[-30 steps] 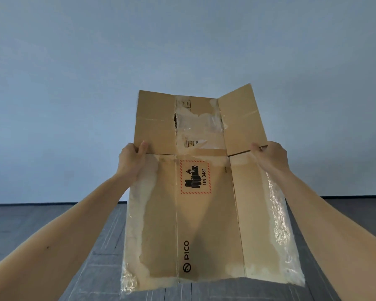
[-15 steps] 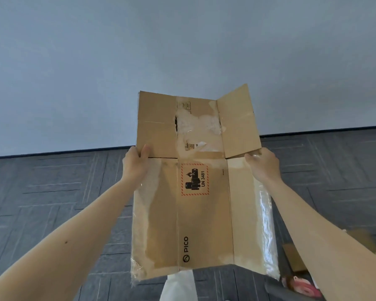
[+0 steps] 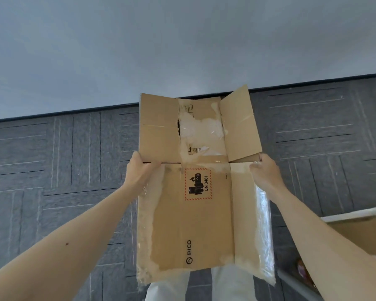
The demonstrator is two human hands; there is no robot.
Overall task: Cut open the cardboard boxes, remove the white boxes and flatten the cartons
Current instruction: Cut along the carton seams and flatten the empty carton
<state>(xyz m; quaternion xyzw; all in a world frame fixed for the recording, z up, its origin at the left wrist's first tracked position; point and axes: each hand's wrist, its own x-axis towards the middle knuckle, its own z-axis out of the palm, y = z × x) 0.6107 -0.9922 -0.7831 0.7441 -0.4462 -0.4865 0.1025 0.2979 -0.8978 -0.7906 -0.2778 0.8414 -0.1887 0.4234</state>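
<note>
A flattened brown carton (image 3: 195,224) hangs in the air in front of me, held at arm's length. It bears a red-bordered UN 3481 battery label and the word PICO. Torn clear tape clings to its sides and lower edge. Its upper flaps (image 3: 161,129) stand up above my hands, the right one bent toward me. My left hand (image 3: 139,170) grips the carton's left edge at the flap crease. My right hand (image 3: 266,172) grips the right edge at the same height. No white box shows.
Grey patterned carpet (image 3: 52,170) covers the floor below a pale wall (image 3: 182,40). At the right edge stand another open brown carton (image 3: 360,233) and a grey bar with small coloured things beside it. My white trouser legs (image 3: 167,290) show under the carton.
The view has tilted downward, so more carpet and the carton at the right have come into sight. Both hands keep their grip on the carton, now lower in the picture.
</note>
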